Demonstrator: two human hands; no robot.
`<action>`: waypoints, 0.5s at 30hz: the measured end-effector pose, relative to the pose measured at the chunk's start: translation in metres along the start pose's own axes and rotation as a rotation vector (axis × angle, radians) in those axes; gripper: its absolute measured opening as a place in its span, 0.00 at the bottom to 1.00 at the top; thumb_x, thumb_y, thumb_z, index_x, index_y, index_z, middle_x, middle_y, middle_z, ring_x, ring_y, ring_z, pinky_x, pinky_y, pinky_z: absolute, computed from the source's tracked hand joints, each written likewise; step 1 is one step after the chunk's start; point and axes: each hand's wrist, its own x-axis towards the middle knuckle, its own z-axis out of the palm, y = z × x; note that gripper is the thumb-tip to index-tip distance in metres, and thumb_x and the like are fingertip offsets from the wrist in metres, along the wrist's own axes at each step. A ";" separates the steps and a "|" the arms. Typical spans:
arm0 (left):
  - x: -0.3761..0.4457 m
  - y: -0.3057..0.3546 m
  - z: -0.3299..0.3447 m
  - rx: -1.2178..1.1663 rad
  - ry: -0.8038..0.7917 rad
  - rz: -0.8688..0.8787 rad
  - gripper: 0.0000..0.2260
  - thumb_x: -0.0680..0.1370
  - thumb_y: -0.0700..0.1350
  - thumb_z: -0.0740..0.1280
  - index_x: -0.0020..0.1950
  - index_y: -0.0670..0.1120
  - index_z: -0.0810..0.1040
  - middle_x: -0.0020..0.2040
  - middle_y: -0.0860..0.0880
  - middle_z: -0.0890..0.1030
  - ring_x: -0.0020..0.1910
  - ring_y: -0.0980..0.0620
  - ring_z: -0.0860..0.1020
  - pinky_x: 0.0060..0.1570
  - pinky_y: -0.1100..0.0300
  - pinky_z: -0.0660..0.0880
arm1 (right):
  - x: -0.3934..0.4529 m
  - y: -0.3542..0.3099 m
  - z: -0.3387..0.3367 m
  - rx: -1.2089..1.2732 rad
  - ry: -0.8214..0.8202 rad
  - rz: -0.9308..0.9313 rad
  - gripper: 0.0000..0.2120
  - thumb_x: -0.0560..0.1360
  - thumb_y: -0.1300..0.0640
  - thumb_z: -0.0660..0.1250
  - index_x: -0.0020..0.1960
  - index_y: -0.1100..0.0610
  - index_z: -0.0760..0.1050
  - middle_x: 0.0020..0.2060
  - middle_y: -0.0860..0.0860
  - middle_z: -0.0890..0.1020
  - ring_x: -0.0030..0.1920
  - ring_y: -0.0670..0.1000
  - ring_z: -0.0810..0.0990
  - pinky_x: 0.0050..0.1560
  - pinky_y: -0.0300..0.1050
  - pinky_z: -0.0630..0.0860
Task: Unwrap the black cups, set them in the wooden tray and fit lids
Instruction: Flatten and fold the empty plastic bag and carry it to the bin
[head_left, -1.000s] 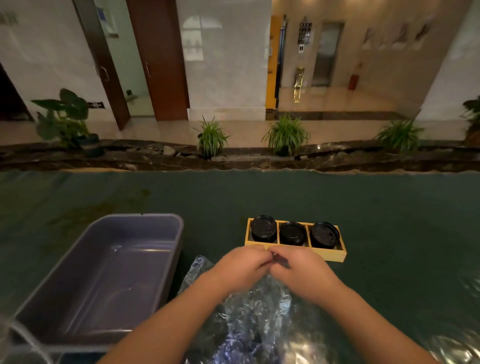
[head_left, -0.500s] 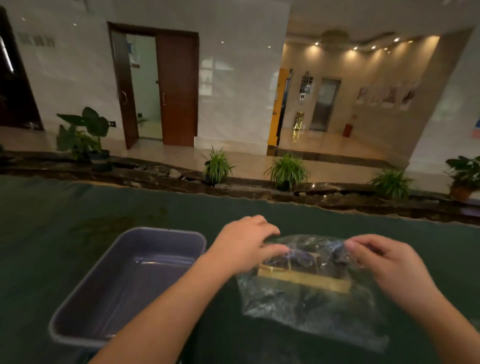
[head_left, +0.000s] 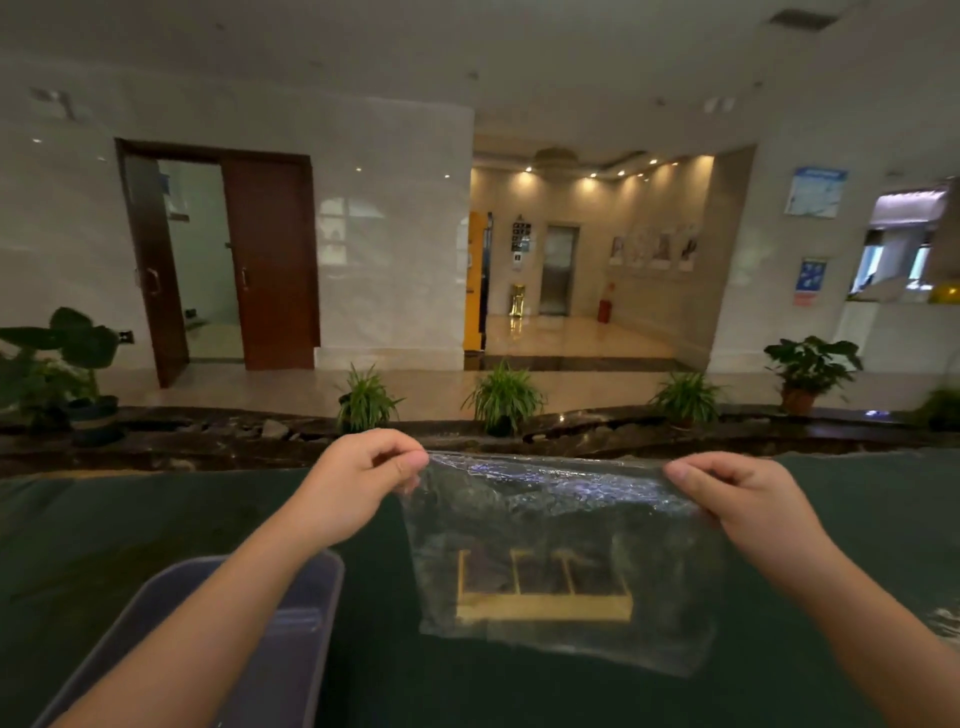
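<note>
Item: clear plastic wrap (head_left: 561, 545), one crinkled sheet, held up taut in the centre of the frame, hanging as a curtain from its upper edge.

Left hand (head_left: 358, 483): pinches the upper left corner of the wrap between thumb and curled fingers.

Right hand (head_left: 737, 499): pinches the upper right corner in the same way. Both hands sit level, well apart, with the top edge stretched between them.

Item: wooden tray (head_left: 545, 608), three compartments, on the green-covered bench (head_left: 130, 530), lower centre of the frame, seen only through the wrap. Its long axis runs left to right across the frame, parallel to the stretched edge. It lies below and between the hands, roughly midway, neither hand clearly nearer.

Black cups: dark shapes in the compartments, blurred by the film; lids cannot be made out.

Item: grey tub (head_left: 306, 623), lower left, under the left forearm, beside the tray.

Judgement: the wrap likely goes aside, perhaps to the tub.
</note>
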 end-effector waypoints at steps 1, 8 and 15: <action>0.001 0.006 0.001 -0.048 0.004 0.009 0.07 0.79 0.41 0.67 0.45 0.50 0.83 0.38 0.48 0.84 0.38 0.54 0.82 0.41 0.63 0.78 | 0.000 0.000 -0.004 -0.004 0.017 -0.005 0.08 0.65 0.39 0.67 0.37 0.40 0.83 0.29 0.45 0.83 0.29 0.41 0.78 0.32 0.41 0.72; 0.003 0.036 0.003 -0.113 0.058 0.143 0.04 0.74 0.47 0.70 0.45 0.54 0.84 0.42 0.50 0.81 0.30 0.56 0.80 0.35 0.67 0.77 | 0.003 -0.005 -0.040 -0.051 0.053 -0.024 0.06 0.69 0.46 0.70 0.38 0.47 0.84 0.28 0.44 0.83 0.26 0.41 0.77 0.27 0.33 0.72; 0.006 0.061 0.012 -0.045 0.030 0.191 0.09 0.75 0.43 0.72 0.45 0.59 0.83 0.40 0.54 0.82 0.35 0.59 0.80 0.38 0.68 0.75 | -0.003 -0.041 -0.042 -0.729 -0.212 -0.126 0.46 0.62 0.22 0.54 0.75 0.43 0.58 0.70 0.40 0.64 0.72 0.45 0.59 0.71 0.50 0.60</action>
